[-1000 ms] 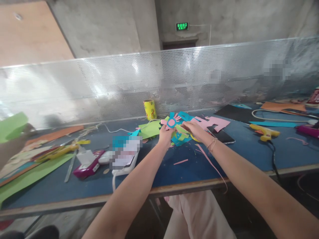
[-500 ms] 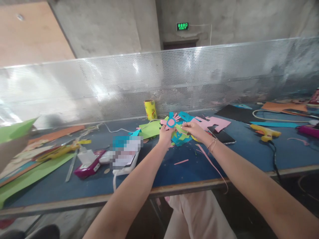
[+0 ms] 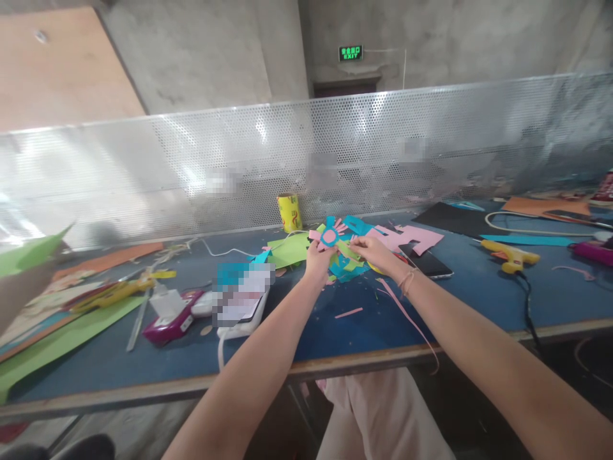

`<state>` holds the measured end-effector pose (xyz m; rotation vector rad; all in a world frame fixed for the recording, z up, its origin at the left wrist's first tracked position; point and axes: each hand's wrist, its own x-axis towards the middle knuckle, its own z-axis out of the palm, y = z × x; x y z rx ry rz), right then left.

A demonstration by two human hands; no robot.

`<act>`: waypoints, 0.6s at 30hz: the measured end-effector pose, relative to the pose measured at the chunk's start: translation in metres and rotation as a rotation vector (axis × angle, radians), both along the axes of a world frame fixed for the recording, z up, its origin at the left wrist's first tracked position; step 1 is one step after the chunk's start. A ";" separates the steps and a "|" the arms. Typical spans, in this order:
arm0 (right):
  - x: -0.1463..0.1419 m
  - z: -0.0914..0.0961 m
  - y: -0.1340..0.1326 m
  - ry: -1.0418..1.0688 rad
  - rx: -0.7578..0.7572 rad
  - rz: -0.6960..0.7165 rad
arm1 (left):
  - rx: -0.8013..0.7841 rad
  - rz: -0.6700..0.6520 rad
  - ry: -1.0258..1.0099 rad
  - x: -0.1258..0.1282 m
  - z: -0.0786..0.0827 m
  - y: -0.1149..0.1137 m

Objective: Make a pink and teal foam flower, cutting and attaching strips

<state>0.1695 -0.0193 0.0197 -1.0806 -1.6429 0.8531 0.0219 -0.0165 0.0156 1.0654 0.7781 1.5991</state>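
Both my arms reach forward over a blue table (image 3: 364,319). My left hand (image 3: 318,259) is closed on a paper cut-out (image 3: 330,235) made of a blue and pink ring with pink and blue strips fanning out. My right hand (image 3: 373,249) pinches a light green strip (image 3: 345,248) fixed to that cut-out. Under the hands lies a heap of blue, green and pink paper scraps (image 3: 345,267).
A yellow glue gun (image 3: 508,253) with a black cord lies right. A phone (image 3: 426,260) sits beside pink paper (image 3: 407,236). A yellow roll (image 3: 289,211) stands against the perforated metal screen (image 3: 239,160). Green sheets, a ruler and a magenta box (image 3: 170,322) lie left.
My right hand has shifted slightly along the green strip. The green sheet held at the far left edge has dropped lower. The rest is unchanged.
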 end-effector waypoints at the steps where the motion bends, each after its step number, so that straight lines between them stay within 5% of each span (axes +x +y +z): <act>1: 0.000 -0.001 0.001 -0.007 0.010 -0.001 | 0.001 0.002 0.008 0.000 0.000 0.000; 18: -0.001 0.005 -0.004 -0.017 -0.049 0.020 | -0.009 0.079 0.029 -0.002 -0.002 0.005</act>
